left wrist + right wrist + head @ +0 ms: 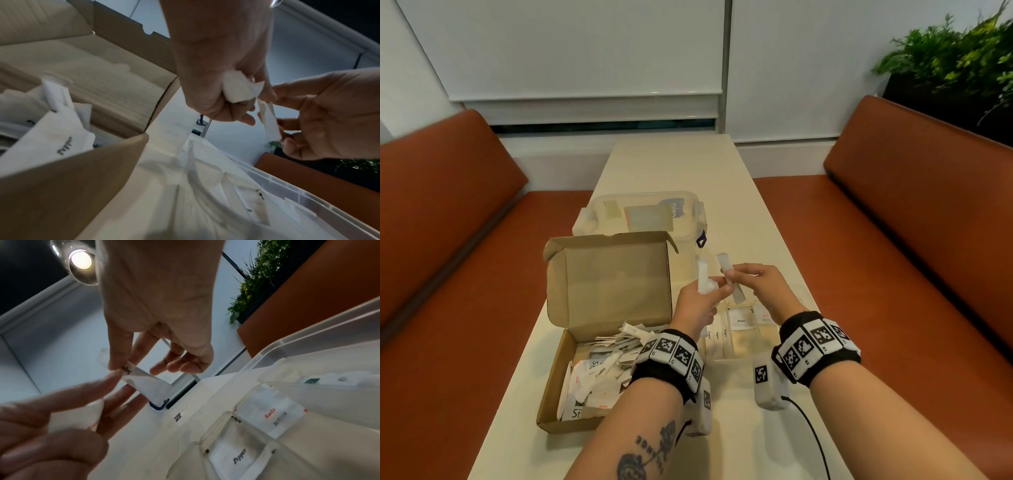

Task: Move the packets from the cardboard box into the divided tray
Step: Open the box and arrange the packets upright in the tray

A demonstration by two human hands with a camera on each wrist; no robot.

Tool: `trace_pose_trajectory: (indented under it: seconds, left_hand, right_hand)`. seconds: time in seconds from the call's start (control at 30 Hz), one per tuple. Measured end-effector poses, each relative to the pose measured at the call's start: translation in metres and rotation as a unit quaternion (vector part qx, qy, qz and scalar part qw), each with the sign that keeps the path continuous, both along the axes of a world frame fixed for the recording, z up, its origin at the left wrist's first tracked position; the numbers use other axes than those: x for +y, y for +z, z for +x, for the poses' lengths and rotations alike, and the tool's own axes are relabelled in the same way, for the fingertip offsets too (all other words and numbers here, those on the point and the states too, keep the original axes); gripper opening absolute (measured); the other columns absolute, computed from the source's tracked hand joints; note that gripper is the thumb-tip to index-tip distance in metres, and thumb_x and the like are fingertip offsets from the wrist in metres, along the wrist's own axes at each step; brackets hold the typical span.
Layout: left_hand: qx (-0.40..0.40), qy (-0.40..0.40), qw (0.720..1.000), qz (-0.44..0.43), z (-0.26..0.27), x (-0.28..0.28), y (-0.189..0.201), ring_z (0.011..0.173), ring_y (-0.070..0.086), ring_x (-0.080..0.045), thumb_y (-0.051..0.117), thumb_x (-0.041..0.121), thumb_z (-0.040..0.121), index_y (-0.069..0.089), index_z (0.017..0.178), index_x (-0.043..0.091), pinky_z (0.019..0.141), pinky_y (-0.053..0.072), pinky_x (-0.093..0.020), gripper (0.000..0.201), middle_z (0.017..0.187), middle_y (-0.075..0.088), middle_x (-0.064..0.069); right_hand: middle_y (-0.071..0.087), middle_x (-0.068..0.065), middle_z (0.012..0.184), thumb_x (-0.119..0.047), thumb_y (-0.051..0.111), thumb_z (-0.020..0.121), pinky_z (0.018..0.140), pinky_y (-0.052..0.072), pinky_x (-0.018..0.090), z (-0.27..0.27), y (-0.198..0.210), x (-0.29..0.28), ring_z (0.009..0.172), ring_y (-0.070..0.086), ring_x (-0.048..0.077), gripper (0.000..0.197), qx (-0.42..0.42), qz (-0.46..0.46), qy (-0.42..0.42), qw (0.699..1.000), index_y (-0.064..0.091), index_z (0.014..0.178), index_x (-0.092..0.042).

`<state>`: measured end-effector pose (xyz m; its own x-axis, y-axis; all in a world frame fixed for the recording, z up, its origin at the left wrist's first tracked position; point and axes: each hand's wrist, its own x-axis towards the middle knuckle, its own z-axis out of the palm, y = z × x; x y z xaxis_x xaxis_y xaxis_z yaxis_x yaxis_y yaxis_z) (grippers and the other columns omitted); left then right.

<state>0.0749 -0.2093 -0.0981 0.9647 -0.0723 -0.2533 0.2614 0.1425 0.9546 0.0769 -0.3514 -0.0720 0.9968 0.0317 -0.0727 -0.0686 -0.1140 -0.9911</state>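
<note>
Mid-transfer above the divided tray [736,346], with left hand [697,301] gripping a bunch of packets [703,277], right hand [756,284] pinching one stick packet [731,279]; next, probably lowering into the matching compartment.

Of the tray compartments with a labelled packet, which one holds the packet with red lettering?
The one with the Salt packet, farther from the person; the Pepper packet has grey lettering.

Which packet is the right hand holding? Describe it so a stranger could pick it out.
Start at the open brown cardboard box on the cream table; both hands hover just right of its raised lid. The right hand pinches a slim white paper stick packet, tilted. Unlike the left hand's upright packets, it is single.
</note>
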Motion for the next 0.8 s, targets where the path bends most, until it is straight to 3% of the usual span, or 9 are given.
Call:
trace_pose_trajectory:
  seconds: [0.07,0.17,0.23,0.37,0.5,0.63,0.73,0.8]
  left_hand:
    - [-0.008,-0.01,1.0,0.018,-0.001,0.0,0.0,0.036,0.028,-0.006,0.072,0.015,0.081,0.064,0.084,0.015,0.036,0.024,-0.015,0.009,0.058,0.041,0.001]
    - [-0.025,-0.032,0.998,0.05,-0.004,-0.002,0.001,0.037,0.029,-0.006,0.068,0.013,0.082,0.063,0.078,0.015,0.036,0.025,-0.017,0.007,0.071,0.048,-0.008]
    - [-0.024,-0.029,0.998,0.053,-0.005,-0.001,0.001,0.038,0.03,-0.006,0.067,0.014,0.084,0.063,0.079,0.014,0.037,0.025,-0.018,0.006,0.07,0.05,-0.005]
    - [-0.005,-0.023,1.0,0.01,-0.007,0.002,-0.001,0.042,0.026,-0.008,0.071,0.023,0.083,0.065,0.094,0.012,0.038,0.022,-0.017,0.016,0.075,0.055,-0.006]
    - [-0.002,0.039,0.999,-0.002,-0.007,0.001,-0.002,0.037,0.028,-0.004,0.073,0.015,0.081,0.064,0.089,0.015,0.037,0.025,-0.017,0.011,0.074,0.051,-0.007]
    - [-0.002,0.08,0.997,-0.02,-0.002,0.004,-0.004,0.035,0.028,-0.003,0.071,0.013,0.082,0.066,0.08,0.016,0.037,0.024,-0.016,0.006,0.063,0.047,-0.001]
    - [-0.004,0.049,0.998,0.044,0.0,0.007,-0.006,0.042,0.031,-0.007,0.073,0.014,0.081,0.067,0.077,0.015,0.039,0.028,-0.017,0.007,0.056,0.043,0.004]
    - [-0.008,0.028,0.998,0.06,-0.001,0.009,-0.007,0.044,0.031,-0.009,0.076,0.016,0.079,0.068,0.079,0.013,0.039,0.028,-0.019,0.008,0.056,0.043,0.003]
  right_hand:
    - [0.069,-0.009,0.078,-0.022,0.068,0.084,0.066,0.038,0.018,0.001,0.001,0.001,0.069,0.059,0.001,0.012,0.001,-0.001,-0.008,1.0,0.073,0.091,-0.013]
    - [0.065,-0.001,0.079,-0.015,0.07,0.083,0.06,0.044,0.019,0.003,0.005,0.002,0.065,0.057,0.007,0.02,-0.011,-0.004,-0.001,1.0,0.068,0.102,-0.012]
    - [0.064,0.004,0.078,-0.008,0.07,0.082,0.058,0.047,0.017,0.004,0.007,0.001,0.063,0.058,0.008,0.02,-0.022,-0.01,-0.003,1.0,0.068,0.102,-0.011]
    - [0.062,0.009,0.077,0.004,0.066,0.082,0.062,0.056,0.021,0.004,0.007,0.002,0.064,0.062,0.016,0.016,-0.014,0.077,-0.049,0.996,0.061,0.094,-0.005]
    - [0.06,0.011,0.075,0.009,0.064,0.082,0.065,0.059,0.025,0.0,0.002,-0.004,0.063,0.065,0.022,0.025,0.023,0.11,-0.061,0.992,0.057,0.102,-0.004]
    - [0.065,0.011,0.083,0.003,0.063,0.084,0.069,0.056,0.023,-0.003,0.001,-0.01,0.074,0.064,0.018,0.019,0.064,0.024,0.025,0.997,0.065,0.099,-0.008]
    - [0.072,-0.002,0.089,-0.019,0.069,0.084,0.072,0.048,0.019,-0.003,0.002,-0.008,0.083,0.064,0.006,0.012,0.035,-0.096,0.058,0.993,0.073,0.095,-0.015]
    - [0.073,-0.004,0.083,-0.029,0.074,0.079,0.07,0.043,0.015,-0.003,0.003,-0.005,0.079,0.062,0.002,0.014,0.013,-0.16,0.055,0.985,0.077,0.087,-0.017]
